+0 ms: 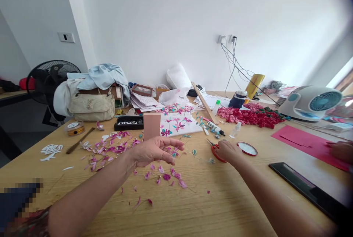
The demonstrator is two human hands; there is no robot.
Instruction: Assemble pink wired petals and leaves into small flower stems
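My left hand [156, 150] is over the middle of the wooden table, fingers stretched out and thumb apart from them. A small teal leaf [174, 155] shows by the thumb tip; whether it touches the hand I cannot tell. My right hand [227, 151] closes round the red-handled scissors [214, 149], which lie low at the table with blades pointing away to the left. Loose pink and purple petals [166, 177] are scattered in front of and beside my left hand. A round teal piece [194, 152] lies between the hands. Just right of my right hand is a shallow round red-rimmed dish [247, 148].
Pink flower pieces [110, 147] cover the left side near a brown stick [79, 140]. A pink block [152, 124] stands before a flower-decorated white sheet [182, 123]. Bottles, red flower bunches [248, 115] and a small fan [311, 102] are behind. Another person's hand [340, 151] rests on pink paper [300, 143].
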